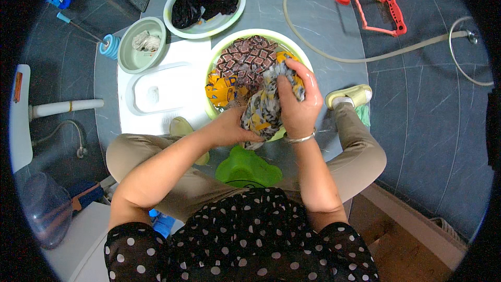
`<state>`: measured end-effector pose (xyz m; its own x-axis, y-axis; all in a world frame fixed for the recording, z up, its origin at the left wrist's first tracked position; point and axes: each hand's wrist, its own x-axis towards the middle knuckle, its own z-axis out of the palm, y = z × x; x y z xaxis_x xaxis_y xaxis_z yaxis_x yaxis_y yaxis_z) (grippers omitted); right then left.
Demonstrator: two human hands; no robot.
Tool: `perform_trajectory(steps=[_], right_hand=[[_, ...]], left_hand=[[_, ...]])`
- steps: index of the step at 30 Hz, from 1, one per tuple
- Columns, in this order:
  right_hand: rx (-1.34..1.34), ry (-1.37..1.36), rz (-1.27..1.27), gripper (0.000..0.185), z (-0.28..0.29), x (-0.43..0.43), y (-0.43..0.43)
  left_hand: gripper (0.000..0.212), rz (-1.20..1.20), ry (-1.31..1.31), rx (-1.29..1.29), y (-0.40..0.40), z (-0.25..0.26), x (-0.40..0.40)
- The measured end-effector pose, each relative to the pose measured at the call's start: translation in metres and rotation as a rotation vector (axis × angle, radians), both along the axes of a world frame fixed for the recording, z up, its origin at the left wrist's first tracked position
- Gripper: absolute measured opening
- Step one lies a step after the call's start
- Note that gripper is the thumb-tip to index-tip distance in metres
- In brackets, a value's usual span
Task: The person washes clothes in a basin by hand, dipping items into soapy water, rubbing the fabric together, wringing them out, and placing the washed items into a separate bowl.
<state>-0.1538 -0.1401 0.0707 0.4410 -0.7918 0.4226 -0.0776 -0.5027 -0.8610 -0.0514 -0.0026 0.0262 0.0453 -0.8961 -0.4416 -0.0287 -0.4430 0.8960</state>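
Note:
Bunched between both hands is a wet cloth [260, 111] patterned in grey, black and yellow. My left hand [231, 127] grips its lower end, near the front rim of a pale yellow-green basin [303, 43]. Around its upper part, my right hand [299, 98] is closed, with a bangle on the wrist. The basin holds water, a brown fabric [248, 56] with a diamond pattern, and yellow printed fabric [221, 90] at the left. More yellow fabric shows beside my right fingers; whether it joins the held cloth is hidden.
Left of the basin lies a white squat toilet [180, 115]. Behind stand a basin of black cloth [205, 2] and a small green basin [152, 60] with a whitish cloth. A hose [332, 56] crosses the floor at right. A green plastic stool [246, 168] sits between my legs.

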Motion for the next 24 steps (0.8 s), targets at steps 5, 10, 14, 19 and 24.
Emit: perform_trajectory(steps=[5,10,14,19,24], right_hand=[[-0.22,-0.046,-0.001,0.023,0.007,-0.01,0.01],[-0.144,-0.122,-0.103,0.019,0.008,-0.016,0.013],[-0.096,-0.165,-0.059,0.031,0.003,-0.016,0.012],[-0.022,-0.215,-0.058,0.019,0.004,-0.001,0.029],[0.579,-0.406,-0.032,0.011,0.001,0.004,0.03]], left_hand=[[0.069,0.196,0.432,0.31,-0.003,0.027,-0.012],[0.051,0.467,0.73,0.059,-0.001,0.001,-0.014],[0.04,0.64,1.063,-0.128,-0.01,0.02,0.0],[0.035,0.866,1.082,-0.094,-0.028,0.041,0.015],[0.03,0.746,0.366,-0.296,-0.026,0.055,0.028]])
